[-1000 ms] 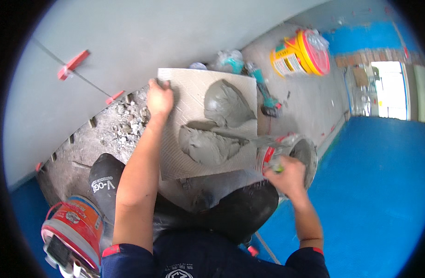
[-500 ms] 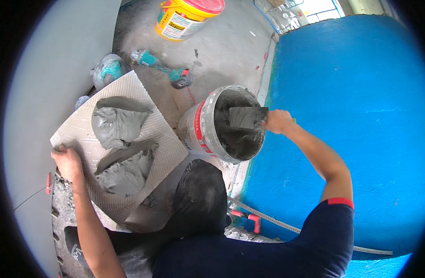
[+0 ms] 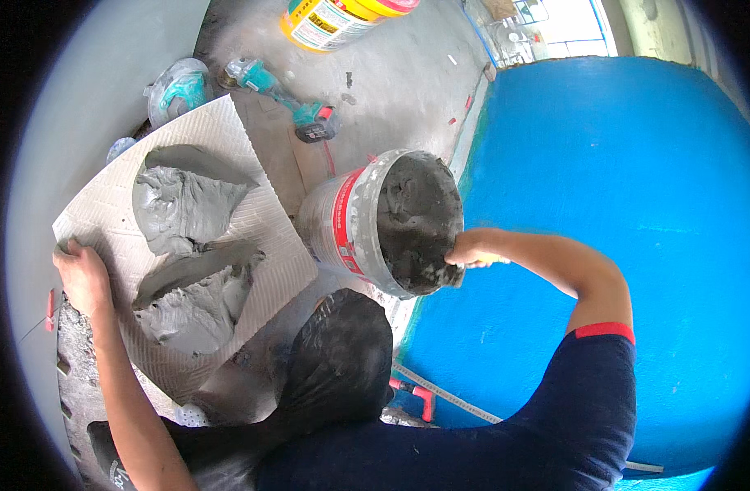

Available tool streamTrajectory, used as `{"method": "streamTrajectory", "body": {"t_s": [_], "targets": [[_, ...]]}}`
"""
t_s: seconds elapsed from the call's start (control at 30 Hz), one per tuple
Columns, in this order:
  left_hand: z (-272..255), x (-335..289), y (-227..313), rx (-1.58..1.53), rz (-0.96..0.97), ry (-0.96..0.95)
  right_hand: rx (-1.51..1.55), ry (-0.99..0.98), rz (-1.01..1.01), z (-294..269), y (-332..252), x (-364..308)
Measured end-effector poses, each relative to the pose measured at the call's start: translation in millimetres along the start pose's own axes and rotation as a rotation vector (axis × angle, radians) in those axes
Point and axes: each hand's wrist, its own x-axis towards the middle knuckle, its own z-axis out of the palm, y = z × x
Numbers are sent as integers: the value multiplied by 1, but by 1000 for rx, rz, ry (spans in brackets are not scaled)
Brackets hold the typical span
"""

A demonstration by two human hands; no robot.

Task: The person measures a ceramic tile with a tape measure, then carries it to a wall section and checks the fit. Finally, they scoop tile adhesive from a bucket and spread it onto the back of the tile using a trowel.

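My left hand [image 3: 84,278] is closed on the left edge of a pale tile [image 3: 278,237] with a ridged back, held at a tilt. Two thick mounds of grey mortar, an upper one [image 3: 183,211] and a lower one [image 3: 197,315], sit on it, each with a hollow scooped along its far side. Right of the tile a white bucket [image 3: 330,217] with a red band leans toward me, with grey mortar [image 3: 416,204] inside. At its right rim my right hand [image 3: 473,245] grips a trowel [image 3: 496,259] by its yellowish handle; the blade is down at the mortar, mostly hidden.
A teal cordless angle grinder [image 3: 289,102] and another teal tool [image 3: 179,92] lie on the floor beyond the tile. Farther off stands a yellow bucket [image 3: 326,24]. A blue-coated surface [image 3: 588,164] fills the right side; a red pipe fitting [image 3: 424,397] is near my knee.
My right hand has moved down and toward me along the bucket's rim, and the trowel blade has dropped from view. The tile, still in my left hand, appears farther left as the view shifts.
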Motion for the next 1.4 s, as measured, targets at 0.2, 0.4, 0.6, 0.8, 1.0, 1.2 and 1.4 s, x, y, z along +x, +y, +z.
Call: {"method": "streamTrajectory", "body": {"t_s": [0.2,0.4,0.6,0.8,1.0,1.2,1.4], "targets": [[-1,-8,10,28,3,-4,663,-644,-149,18,12,-1],[12,4,-4,65,56,18,1033,-757,-150,20,4,-12],[15,24,-29,112,139,112,60,200,-276,-36,25,-23],[16,17,-16,132,109,14,-912,728,-361,-24,38,55],[11,16,-14,147,90,62,-904,584,-496,-36,1,76],[9,9,-18,103,82,104,-559,482,-407,-20,-4,52],[-3,-4,9,109,-19,10,-138,373,-264,9,4,31]]}}
